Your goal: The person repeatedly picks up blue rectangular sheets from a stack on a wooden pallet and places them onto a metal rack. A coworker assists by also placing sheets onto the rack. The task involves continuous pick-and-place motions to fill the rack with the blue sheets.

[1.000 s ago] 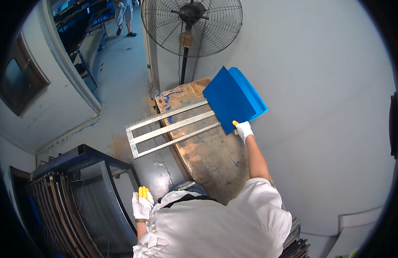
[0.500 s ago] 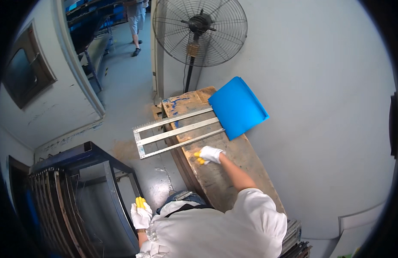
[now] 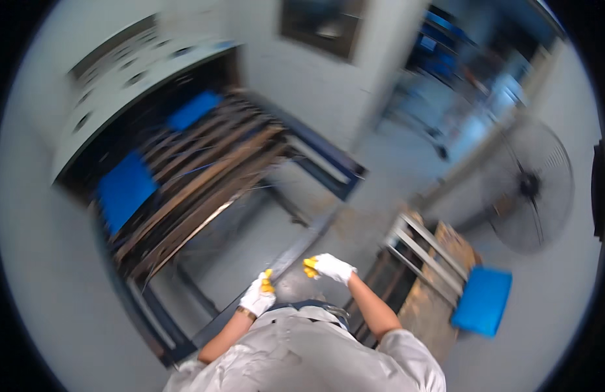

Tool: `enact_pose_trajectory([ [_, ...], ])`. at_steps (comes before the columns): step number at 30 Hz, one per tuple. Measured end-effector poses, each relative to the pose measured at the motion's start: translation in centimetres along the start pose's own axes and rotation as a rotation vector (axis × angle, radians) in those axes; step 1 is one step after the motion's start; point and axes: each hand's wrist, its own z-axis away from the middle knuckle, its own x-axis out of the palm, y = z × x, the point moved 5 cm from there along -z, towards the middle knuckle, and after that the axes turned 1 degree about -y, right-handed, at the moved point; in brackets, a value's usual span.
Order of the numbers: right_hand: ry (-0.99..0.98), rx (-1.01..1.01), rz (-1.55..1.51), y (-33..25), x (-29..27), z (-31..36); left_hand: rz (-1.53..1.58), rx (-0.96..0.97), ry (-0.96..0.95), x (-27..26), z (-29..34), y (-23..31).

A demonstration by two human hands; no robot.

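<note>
Both my hands wear white gloves with yellow fingertips, and I see nothing held in either. My left hand (image 3: pixel 258 295) is in front of my body, near the dark metal frame's near rail. Its fingers look loosely bent, though motion softens their outline. My right hand (image 3: pixel 331 268) is a little farther right, above the floor, with its fingers loosely curled and apart from any object. Right of it, a silver metal rack (image 3: pixel 429 251) lies across a worn wooden bench (image 3: pixel 423 313). A blue sheet or stack of sheets (image 3: pixel 483 300) rests at the rack's right end.
On the left stands a dark metal frame (image 3: pixel 315 153) carrying slatted bars (image 3: pixel 217 160) and two blue sheets (image 3: pixel 126 191). Behind it is a pale panel with round holes (image 3: pixel 132 78). A standing fan (image 3: pixel 529 185) is at the right, near an open doorway.
My view has swung left, bringing the slatted frame to the front and shifting bench and fan rightward. My right hand has left the bench top, and my hands are closer together.
</note>
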Motion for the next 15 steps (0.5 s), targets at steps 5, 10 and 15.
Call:
enact_pose_trajectory([
  [5,-0.322,0.02,-0.167,-9.0,8.1,-6.5,0.197,0.269,0.147,-2.7,4.7,4.4],
  [10,-0.459,-0.07,-0.223,-19.2,16.4,-11.5,-1.83,0.66,0.834,3.3,13.8,9.9],
  [15,-0.59,-0.121,-0.293,-27.2,24.7,-15.6,-1.953,0.702,0.569,-0.9,14.6,14.1],
])
